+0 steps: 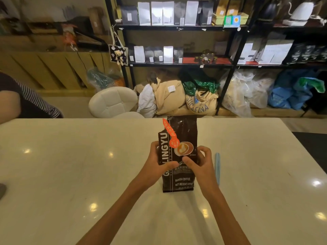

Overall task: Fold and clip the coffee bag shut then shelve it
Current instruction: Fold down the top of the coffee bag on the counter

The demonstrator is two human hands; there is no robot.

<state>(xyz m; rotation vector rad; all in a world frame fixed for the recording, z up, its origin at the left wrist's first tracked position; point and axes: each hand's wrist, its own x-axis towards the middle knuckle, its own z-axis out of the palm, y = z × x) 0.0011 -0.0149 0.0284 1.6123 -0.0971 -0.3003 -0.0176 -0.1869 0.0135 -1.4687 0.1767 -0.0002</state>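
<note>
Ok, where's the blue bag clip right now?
The blue bag clip lies flat on the white table, just right of the right hand and the coffee bag, untouched.

Coffee bag [178, 156] reads "BAKED.COFFEE"; sack [200, 105] "JUCAFINA".

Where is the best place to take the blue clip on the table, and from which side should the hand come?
Take the blue clip near its middle, from above, with the right hand. It lies flat and thin on the table, pointing away from the person, just right of the coffee bag, so pinching across its narrow width seems easiest.
</note>
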